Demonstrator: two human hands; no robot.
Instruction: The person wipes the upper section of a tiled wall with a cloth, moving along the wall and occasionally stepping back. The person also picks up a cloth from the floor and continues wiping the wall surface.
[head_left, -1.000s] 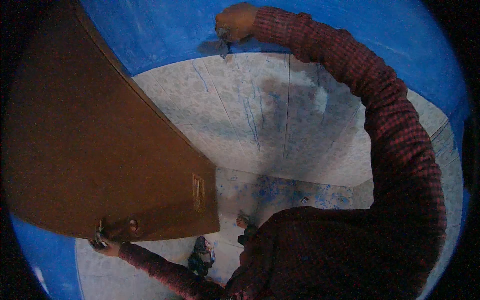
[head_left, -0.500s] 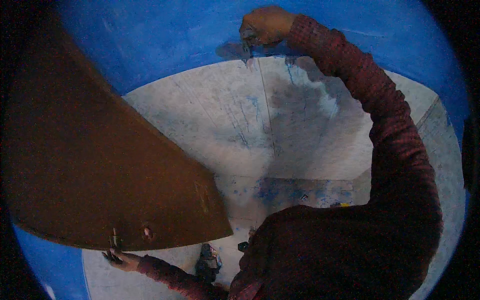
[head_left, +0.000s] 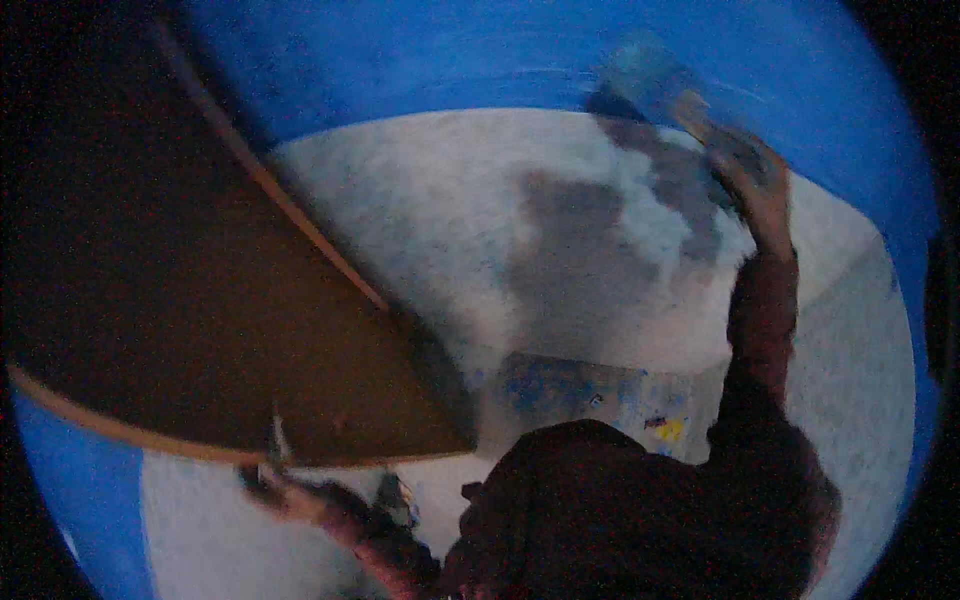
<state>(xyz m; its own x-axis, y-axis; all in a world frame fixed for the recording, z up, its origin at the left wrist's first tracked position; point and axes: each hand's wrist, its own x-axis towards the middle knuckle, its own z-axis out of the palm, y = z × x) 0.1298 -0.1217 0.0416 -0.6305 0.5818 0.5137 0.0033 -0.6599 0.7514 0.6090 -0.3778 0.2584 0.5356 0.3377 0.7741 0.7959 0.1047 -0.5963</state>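
My right hand (head_left: 755, 180), raised at the upper right, is closed around the brownish handle of a paintbrush (head_left: 690, 105). The brush's bluish, motion-blurred end (head_left: 640, 70) lies against or close to the blue wall band (head_left: 420, 60), just above its border with the pale wall (head_left: 430, 190). At the lower left, my left hand (head_left: 285, 495) is closed at the edge of a large brown door (head_left: 200, 310). A thin light-coloured piece (head_left: 279, 437) stands up beside those fingers; its kind is too blurred to tell.
The brown door fills the left side. Below the pale wall lies a grey, blue-spattered strip (head_left: 560, 390) with a small yellow item (head_left: 668, 430). Dark, unclear things (head_left: 397, 497) sit beyond my left forearm. Shadows fall across the pale wall.
My right hand has moved right and lower, and the brush now points up and left. The door and my left hand appear slightly shifted rightward and upward in the view.
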